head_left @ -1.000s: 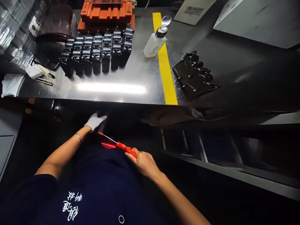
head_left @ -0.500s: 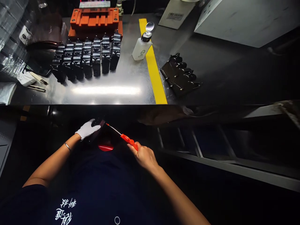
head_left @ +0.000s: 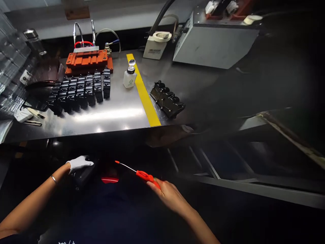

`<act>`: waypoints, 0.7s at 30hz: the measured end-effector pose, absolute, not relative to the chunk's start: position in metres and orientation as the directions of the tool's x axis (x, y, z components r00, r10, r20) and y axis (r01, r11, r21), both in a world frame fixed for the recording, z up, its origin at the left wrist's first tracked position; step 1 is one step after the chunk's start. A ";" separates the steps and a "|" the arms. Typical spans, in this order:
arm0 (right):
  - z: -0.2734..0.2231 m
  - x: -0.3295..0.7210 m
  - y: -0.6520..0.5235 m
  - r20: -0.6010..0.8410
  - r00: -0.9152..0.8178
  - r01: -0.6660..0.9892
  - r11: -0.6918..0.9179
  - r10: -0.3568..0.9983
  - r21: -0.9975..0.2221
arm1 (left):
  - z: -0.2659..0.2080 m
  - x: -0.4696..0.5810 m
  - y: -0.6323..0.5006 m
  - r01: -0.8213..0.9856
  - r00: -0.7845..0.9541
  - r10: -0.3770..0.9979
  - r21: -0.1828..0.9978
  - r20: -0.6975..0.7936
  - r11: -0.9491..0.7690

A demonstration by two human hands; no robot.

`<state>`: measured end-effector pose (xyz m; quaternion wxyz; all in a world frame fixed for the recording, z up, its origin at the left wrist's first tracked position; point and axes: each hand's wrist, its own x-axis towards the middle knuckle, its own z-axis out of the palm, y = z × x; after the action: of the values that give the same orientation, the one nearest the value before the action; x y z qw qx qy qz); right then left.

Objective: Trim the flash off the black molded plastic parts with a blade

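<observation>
My left hand, in a white glove, is closed around a dark glossy block-like part below the bench edge. Much of that part fades into the shadow. In my bare right hand is a red air blow gun with a thin metal nozzle. Its red tip points left, toward the part, with a gap between them. A red curved thing shows beneath the nozzle; its kind I cannot make out.
Rows of black moulded parts stand on the metal bench, before an orange fixture. A white pump bottle stands beside yellow tape. Right of it lies another black part. Behind is a grey box.
The view has tilted up, showing more of the bench's back. My left hand and its part have moved away from the nozzle tip, and the part has turned.
</observation>
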<state>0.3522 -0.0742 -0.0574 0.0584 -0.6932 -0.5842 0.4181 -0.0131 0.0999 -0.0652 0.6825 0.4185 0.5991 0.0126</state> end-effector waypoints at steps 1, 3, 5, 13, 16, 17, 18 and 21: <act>-0.057 0.361 -0.078 -0.508 -0.045 0.703 -0.334 0.860 -0.628 | -0.044 -0.008 0.104 0.532 0.346 0.493 0.600 -0.798 0.598; -0.053 0.373 -0.084 -0.448 -0.039 0.589 -0.342 0.893 -0.732 | 0.004 0.010 0.120 0.608 0.542 0.427 0.689 -0.724 0.396; -0.044 0.374 -0.086 -0.400 0.018 0.557 -0.342 0.916 -0.757 | 0.050 0.039 0.148 0.555 0.582 0.630 0.817 -0.515 0.155; -0.030 0.340 -0.094 -0.324 0.160 0.630 -0.349 0.932 -0.694 | 0.081 0.202 0.285 0.923 0.123 0.990 0.375 -0.071 -0.088; -0.043 0.343 -0.109 -0.315 0.173 0.555 -0.356 0.933 -0.751 | 0.068 0.233 0.304 0.947 0.090 0.993 0.316 -0.082 -0.060; -0.047 0.344 -0.114 -0.311 0.187 0.533 -0.362 0.932 -0.765 | 0.068 0.238 0.308 0.949 0.099 0.992 0.306 -0.076 -0.071; -0.051 0.344 -0.117 -0.305 0.205 0.511 -0.367 0.930 -0.777 | 0.069 0.240 0.311 0.951 0.115 0.991 0.297 -0.064 -0.091; -0.059 0.341 -0.120 -0.288 0.223 0.469 -0.362 0.931 -0.806 | 0.080 0.235 0.322 0.951 0.161 0.987 0.268 -0.016 -0.150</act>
<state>0.3408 -0.1204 -0.0589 0.2931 -0.7250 -0.4829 0.3941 0.2351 0.3222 0.0795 0.1084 0.7540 0.6427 0.0817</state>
